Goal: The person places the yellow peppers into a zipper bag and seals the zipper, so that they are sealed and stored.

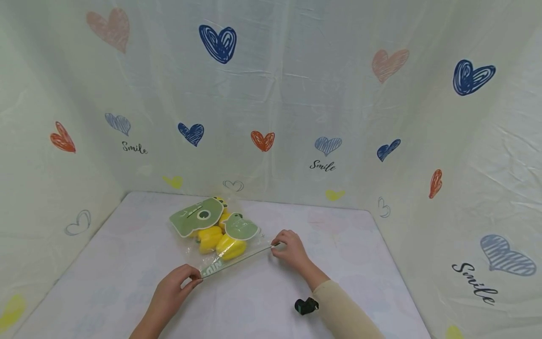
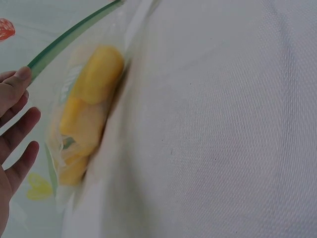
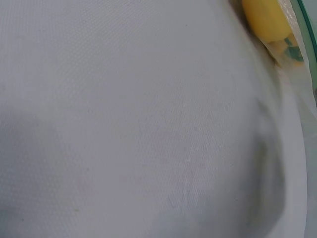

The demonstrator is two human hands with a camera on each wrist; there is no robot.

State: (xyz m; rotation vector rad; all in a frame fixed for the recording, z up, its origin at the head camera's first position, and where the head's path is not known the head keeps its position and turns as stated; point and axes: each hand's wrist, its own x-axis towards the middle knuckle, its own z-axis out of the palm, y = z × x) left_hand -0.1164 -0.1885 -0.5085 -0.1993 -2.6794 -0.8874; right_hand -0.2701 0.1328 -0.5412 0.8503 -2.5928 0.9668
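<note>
A clear zip bag point(image 1: 192, 256) with green animal-like prints lies on the table, its opening edge toward me. Several yellow bell peppers point(image 1: 231, 248) show through the plastic. My left hand point(image 1: 169, 289) pinches the near left corner of the bag's green-edged mouth. At the other end of that edge, my right hand point(image 1: 291, 249) pinches the right corner between thumb and fingers. The left wrist view shows the thumb and a fingertip on the green strip point(image 2: 64, 42), with the other fingers spread apart. In the right wrist view the right hand is out of sight; part of a pepper point(image 3: 267, 20) appears at top right.
The bag rests on a white cloth-covered table point(image 1: 254, 301). Pale curtains point(image 1: 279, 94) printed with hearts and "Smile" rise behind and at both sides. A small black device point(image 1: 306, 306) is beside the right sleeve point(image 1: 343, 306).
</note>
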